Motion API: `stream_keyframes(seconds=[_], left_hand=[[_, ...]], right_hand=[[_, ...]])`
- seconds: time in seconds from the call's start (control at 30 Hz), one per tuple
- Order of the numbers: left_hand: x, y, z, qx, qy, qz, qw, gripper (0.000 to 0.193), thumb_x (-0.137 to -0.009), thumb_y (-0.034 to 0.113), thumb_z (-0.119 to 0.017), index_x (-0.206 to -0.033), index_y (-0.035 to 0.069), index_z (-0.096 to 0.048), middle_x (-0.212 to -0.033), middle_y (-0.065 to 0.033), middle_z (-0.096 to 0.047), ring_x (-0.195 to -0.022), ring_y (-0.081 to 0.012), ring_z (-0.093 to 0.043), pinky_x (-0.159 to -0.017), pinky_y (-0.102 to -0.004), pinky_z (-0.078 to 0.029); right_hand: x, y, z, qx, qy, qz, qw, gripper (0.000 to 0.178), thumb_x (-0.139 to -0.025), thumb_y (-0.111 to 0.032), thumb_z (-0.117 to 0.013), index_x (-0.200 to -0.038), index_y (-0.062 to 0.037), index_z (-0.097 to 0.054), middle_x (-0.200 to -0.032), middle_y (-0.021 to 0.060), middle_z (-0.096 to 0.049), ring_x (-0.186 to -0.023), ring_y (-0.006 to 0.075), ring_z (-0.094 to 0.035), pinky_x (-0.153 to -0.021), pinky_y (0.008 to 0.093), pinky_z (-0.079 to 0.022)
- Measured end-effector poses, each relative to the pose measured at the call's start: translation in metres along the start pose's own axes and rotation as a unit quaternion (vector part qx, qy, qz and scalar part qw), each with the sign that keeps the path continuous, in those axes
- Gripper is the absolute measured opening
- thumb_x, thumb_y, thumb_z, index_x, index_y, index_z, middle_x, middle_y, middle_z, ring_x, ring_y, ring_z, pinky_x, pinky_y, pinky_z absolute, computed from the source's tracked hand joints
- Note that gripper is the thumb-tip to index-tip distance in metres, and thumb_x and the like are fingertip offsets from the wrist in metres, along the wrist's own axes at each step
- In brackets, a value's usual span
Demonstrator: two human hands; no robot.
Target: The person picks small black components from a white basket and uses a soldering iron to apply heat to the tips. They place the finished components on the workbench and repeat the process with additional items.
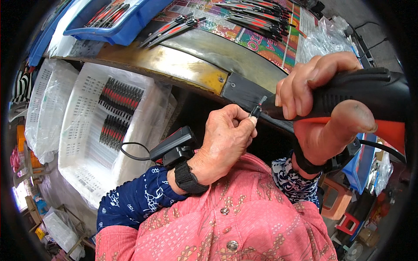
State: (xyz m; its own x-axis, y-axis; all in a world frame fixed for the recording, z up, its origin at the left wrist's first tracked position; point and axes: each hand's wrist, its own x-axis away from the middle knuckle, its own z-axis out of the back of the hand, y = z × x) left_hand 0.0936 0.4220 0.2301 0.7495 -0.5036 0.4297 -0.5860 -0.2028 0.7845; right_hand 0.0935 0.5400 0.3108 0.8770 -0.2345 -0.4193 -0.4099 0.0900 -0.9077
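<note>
My left hand (228, 135) is closed, its thumb and forefinger pinching a small dark part (256, 112) with a shiny metal end. My right hand (320, 89) wraps round a black and red hand-held power tool (361, 89). The tool's tapered black nose points left and ends right beside the pinched part; whether the two touch I cannot tell. Both hands are just in front of the metal-edged bench (174, 65). A black strap with a device sits on each wrist.
Slim grey, black and red pieces (257, 17) lie on the bench, with two more (174, 29) near its edge. A blue bin (109, 30) holds similar ones. At left, a white plastic-lined crate (87, 152) contains rows of black and red pieces (119, 98). Clear plastic bags (328, 39) lie at right.
</note>
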Motion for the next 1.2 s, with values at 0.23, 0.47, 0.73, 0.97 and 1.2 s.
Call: stream_keyframes(seconds=[0.23, 0.47, 0.73, 0.97, 1.2], left_hand=[[-0.001, 0.001, 0.000, -0.018, -0.010, 0.002, 1.000, 0.012, -0.085, 0.010, -0.058, -0.079, 0.000, -0.057, -0.065, -0.0027, -0.056, -0.050, -0.0071, -0.044, -0.043, -0.0208, -0.034], [0.001, 0.003, -0.001, -0.036, -0.012, 0.002, 0.999, 0.011, -0.086, 0.011, -0.057, -0.083, 0.000, -0.054, -0.067, -0.0035, -0.056, -0.051, -0.0076, -0.046, -0.045, -0.0202, -0.035], [0.004, 0.007, 0.003, -0.116, -0.015, -0.024, 0.993, 0.013, -0.087, 0.011, -0.058, -0.091, -0.001, -0.054, -0.070, -0.0060, -0.059, -0.055, -0.0098, -0.054, -0.047, -0.0207, -0.041], [-0.002, 0.029, 0.027, -0.252, -0.004, -0.226, 0.941, 0.025, -0.079, 0.003, -0.064, -0.101, 0.000, -0.051, -0.070, -0.0013, -0.058, -0.053, -0.0046, -0.053, -0.045, -0.0161, -0.038], [-0.059, 0.085, 0.062, -0.543, 0.185, -0.486, 0.659, 0.018, -0.073, 0.004, -0.064, -0.090, 0.000, -0.060, -0.072, -0.0121, -0.063, -0.064, -0.0205, -0.062, -0.059, -0.0297, -0.047]], right_hand=[[-0.002, 0.001, -0.003, 0.050, 0.014, 0.029, 0.998, 0.074, -0.068, -0.074, -0.055, -0.090, -0.0055, -0.043, -0.064, 0.0007, -0.043, -0.049, 0.0105, -0.044, -0.054, 0.0277, -0.040], [-0.001, -0.003, 0.000, 0.061, -0.002, 0.029, 0.998, 0.074, -0.068, -0.073, -0.057, -0.092, -0.0038, -0.044, -0.064, 0.0009, -0.043, -0.051, 0.0111, -0.044, -0.055, 0.0276, -0.039], [0.009, -0.008, 0.004, 0.010, -0.006, 0.017, 1.000, 0.075, -0.069, -0.071, -0.057, -0.098, -0.0029, -0.045, -0.064, 0.0008, -0.044, -0.053, 0.0121, -0.045, -0.059, 0.0289, -0.040], [0.010, -0.017, 0.030, -0.095, -0.022, 0.075, 0.992, 0.075, -0.069, -0.072, -0.057, -0.097, -0.0030, -0.045, -0.062, 0.0008, -0.044, -0.050, 0.0124, -0.045, -0.055, 0.0295, -0.042], [0.017, -0.022, 0.039, -0.044, 0.017, 0.075, 0.996, 0.069, -0.073, -0.067, -0.060, -0.094, -0.0041, -0.044, -0.062, 0.0009, -0.044, -0.049, 0.0123, -0.046, -0.055, 0.0285, -0.043]])
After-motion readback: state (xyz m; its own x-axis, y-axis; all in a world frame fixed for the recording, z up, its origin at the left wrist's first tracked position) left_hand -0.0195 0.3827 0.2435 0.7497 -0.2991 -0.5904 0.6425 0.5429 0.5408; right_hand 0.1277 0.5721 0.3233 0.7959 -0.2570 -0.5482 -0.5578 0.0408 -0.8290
